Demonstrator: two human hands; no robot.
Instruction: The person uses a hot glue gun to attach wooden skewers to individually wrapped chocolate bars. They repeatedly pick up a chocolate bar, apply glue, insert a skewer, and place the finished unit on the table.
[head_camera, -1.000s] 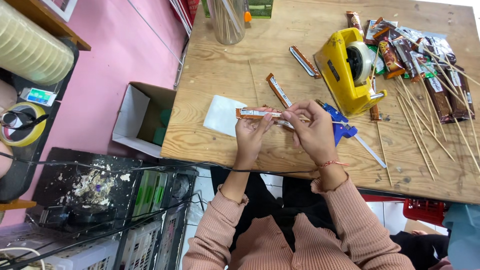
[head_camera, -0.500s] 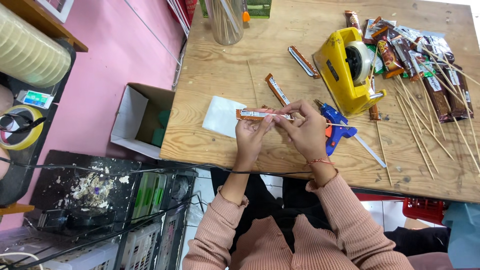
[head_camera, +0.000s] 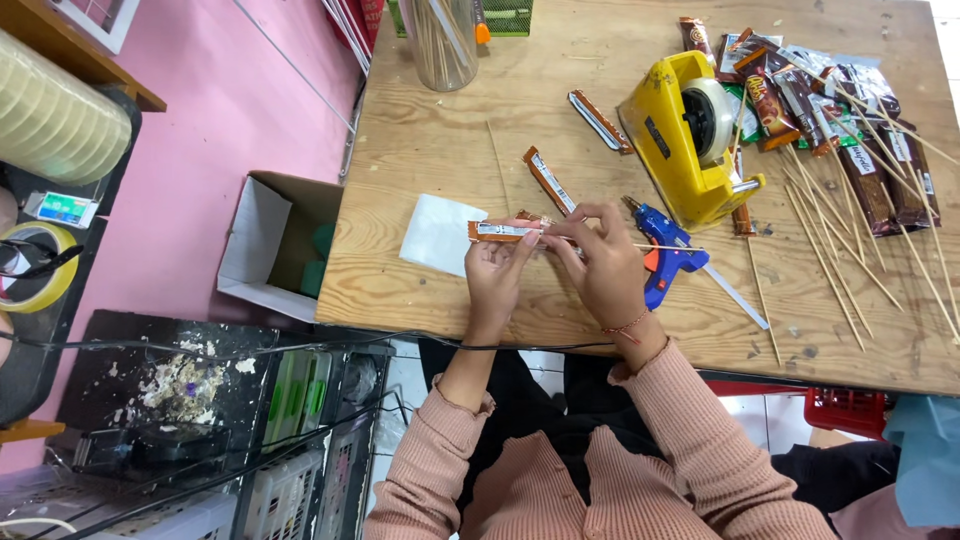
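My left hand (head_camera: 497, 272) and right hand (head_camera: 603, 262) both pinch the orange snack sachet (head_camera: 503, 231), its long axis crosswise between them, skewer (head_camera: 665, 246) jutting beyond my right.

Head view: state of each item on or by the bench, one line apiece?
Left hand: gripping the orange snack packet.
Right hand: pinching the packet's other end, against a thin wooden skewer.
Tape dispenser: upright, roll loaded.
Glue gun: lying flat, unheld.
Loose skewers: scattered on the wooden table.
Cardboard box: open, on the floor.
Clear jar: upright, sticks inside.
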